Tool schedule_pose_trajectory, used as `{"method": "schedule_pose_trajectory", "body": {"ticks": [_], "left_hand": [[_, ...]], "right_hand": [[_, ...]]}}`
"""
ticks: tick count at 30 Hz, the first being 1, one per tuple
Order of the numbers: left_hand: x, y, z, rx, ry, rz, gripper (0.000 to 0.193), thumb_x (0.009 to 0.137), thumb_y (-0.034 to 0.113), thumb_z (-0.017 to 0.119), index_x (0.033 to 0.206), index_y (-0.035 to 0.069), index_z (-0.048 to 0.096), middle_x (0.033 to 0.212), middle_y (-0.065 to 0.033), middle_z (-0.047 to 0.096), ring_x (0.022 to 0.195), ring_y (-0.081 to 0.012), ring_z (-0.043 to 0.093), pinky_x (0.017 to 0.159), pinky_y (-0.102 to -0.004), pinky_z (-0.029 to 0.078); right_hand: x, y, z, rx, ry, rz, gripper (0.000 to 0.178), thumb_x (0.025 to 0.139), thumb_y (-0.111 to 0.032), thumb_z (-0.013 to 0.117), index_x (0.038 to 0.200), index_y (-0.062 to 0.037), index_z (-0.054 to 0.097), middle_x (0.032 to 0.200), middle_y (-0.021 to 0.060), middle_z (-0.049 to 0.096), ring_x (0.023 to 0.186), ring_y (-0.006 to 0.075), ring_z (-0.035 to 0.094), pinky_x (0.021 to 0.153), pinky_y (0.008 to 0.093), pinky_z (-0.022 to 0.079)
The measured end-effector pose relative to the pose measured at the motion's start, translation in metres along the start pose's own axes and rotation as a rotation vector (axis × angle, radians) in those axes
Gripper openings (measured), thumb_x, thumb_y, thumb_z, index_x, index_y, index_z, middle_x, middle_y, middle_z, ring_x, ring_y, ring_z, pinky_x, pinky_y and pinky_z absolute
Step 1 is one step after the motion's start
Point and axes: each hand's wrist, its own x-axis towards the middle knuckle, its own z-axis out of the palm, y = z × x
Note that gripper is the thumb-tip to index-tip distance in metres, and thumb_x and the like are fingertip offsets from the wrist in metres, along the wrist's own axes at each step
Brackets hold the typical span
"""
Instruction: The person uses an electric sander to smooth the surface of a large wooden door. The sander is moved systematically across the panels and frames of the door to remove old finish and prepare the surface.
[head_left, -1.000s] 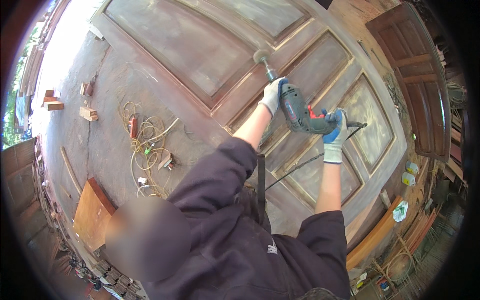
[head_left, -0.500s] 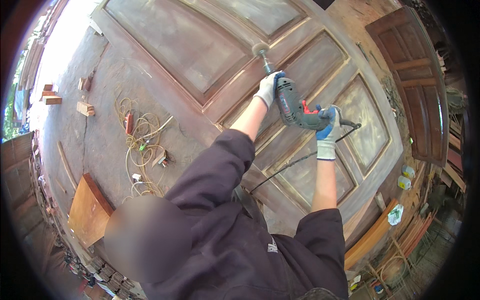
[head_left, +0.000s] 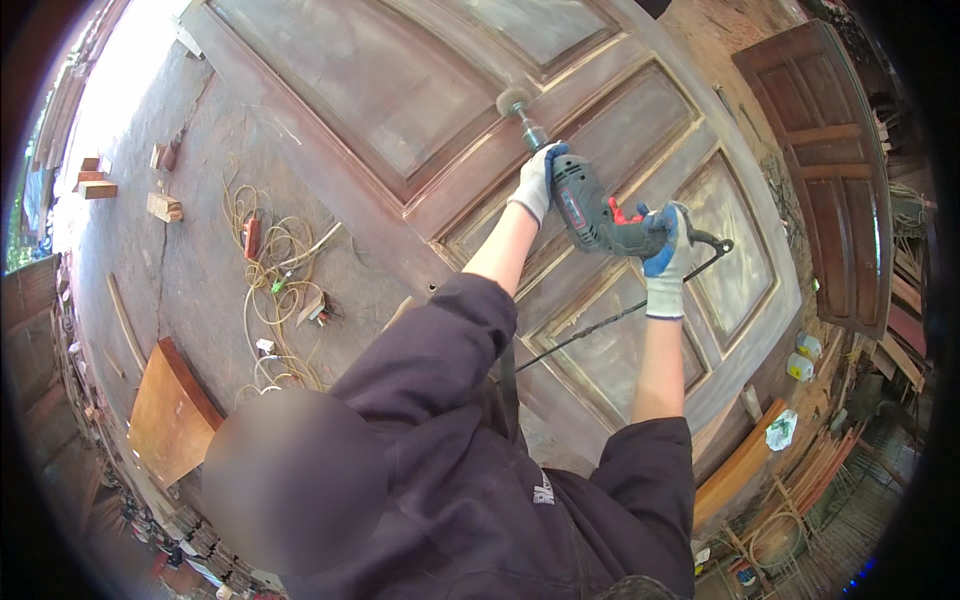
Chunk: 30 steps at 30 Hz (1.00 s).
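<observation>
A dark green and black power drill (head_left: pixel 583 205) is held in both gloved hands over a panelled wooden door (head_left: pixel 420 220). My left hand (head_left: pixel 539 182) wraps round the drill's front end, just behind the chuck. Round the rear handle, beside the red switch (head_left: pixel 628 214), my right hand (head_left: pixel 668 240) is closed. A round sanding head (head_left: pixel 513 100) on a shaft sticks out from the chuck, at the moulding between two door panels; whether it touches the wood I cannot tell. From the handle a black cord (head_left: pixel 600 322) runs back across the door towards my body.
Tangled yellowish cables with a red socket block (head_left: pixel 251 238) lie on the floor at left. Nearby are small wood blocks (head_left: pixel 164 207) and a brown wooden board (head_left: pixel 175 412). Another panelled door (head_left: pixel 825 165) stands at the right, with plastic bottles (head_left: pixel 803 358) and timber strips (head_left: pixel 740 468) near it.
The sanding head has shifted slightly left, and my right hand with the drill handle has moved slightly right. Both hands keep their hold.
</observation>
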Motion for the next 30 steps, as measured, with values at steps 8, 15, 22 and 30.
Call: {"method": "schedule_pose_trajectory", "body": {"ticks": [8, 15, 22, 30], "left_hand": [[0.004, 0.0, 0.0, 0.017, 0.001, 0.034, 0.022, 0.08, 0.028, 0.07, 0.089, 0.01, 0.061, 0.073, -0.0053, 0.063, 0.06, -0.0192, 0.06, 0.057, -0.0352, 0.051], [0.003, 0.004, -0.003, 0.071, 0.01, 0.073, 0.024, 0.079, 0.028, 0.071, 0.091, 0.008, 0.063, 0.076, -0.006, 0.063, 0.063, -0.0195, 0.06, 0.059, -0.0355, 0.05], [-0.018, 0.009, 0.007, 0.125, 0.063, 0.073, 0.028, 0.076, 0.029, 0.073, 0.09, 0.006, 0.065, 0.076, -0.0048, 0.063, 0.064, -0.0172, 0.059, 0.059, -0.0333, 0.048], [-0.021, 0.009, 0.005, 0.076, 0.041, 0.086, 0.023, 0.073, 0.025, 0.075, 0.085, 0.008, 0.066, 0.073, -0.0013, 0.062, 0.062, -0.0136, 0.056, 0.059, -0.0301, 0.046]], "right_hand": [[-0.002, -0.003, 0.003, -0.016, -0.017, 0.029, 0.01, 0.088, -0.018, 0.061, 0.087, -0.009, 0.057, 0.064, 0.0015, 0.049, 0.063, 0.0163, 0.052, 0.096, 0.0496, 0.044], [0.001, 0.008, -0.005, 0.051, -0.024, 0.076, 0.013, 0.088, -0.02, 0.061, 0.083, -0.0095, 0.056, 0.064, 0.0021, 0.05, 0.064, 0.0158, 0.051, 0.097, 0.0481, 0.043], [0.008, 0.016, -0.018, 0.142, 0.012, 0.061, 0.01, 0.085, -0.014, 0.063, 0.083, -0.0071, 0.056, 0.062, 0.0018, 0.048, 0.059, 0.0157, 0.05, 0.094, 0.0511, 0.045], [0.002, 0.014, -0.014, 0.124, 0.004, 0.061, 0.014, 0.086, -0.018, 0.063, 0.081, -0.0078, 0.055, 0.064, 0.0015, 0.048, 0.06, 0.0164, 0.05, 0.094, 0.0492, 0.044]]}}
